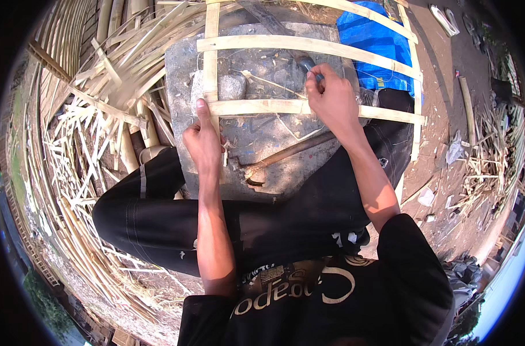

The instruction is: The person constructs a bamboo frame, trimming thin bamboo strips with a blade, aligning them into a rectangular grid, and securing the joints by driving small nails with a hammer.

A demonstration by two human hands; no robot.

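A frame of flat pale bamboo strips (pixel 262 107) lies across my lap and a worn grey board (pixel 181 63). My left hand (pixel 203 141) is closed on its near left corner, with the thumb pressed against the crossing of two strips and the fingers curled below. My right hand (pixel 334 101) is closed above the nearest cross strip. From its fingers juts a tool with a dark blue-grey shaft (pixel 309 64); its kind cannot be made out. Between the hands, a thin split sliver (pixel 274 83) lies on the board.
On the board are a grey stone (pixel 230 86) and a wooden stick (pixel 291 151). Blue plastic sheeting (pixel 375 49) lies under the frame's far right part. Heaps of split bamboo (pixel 81 155) cover the ground at left, and more scraps (pixel 493 155) lie at right.
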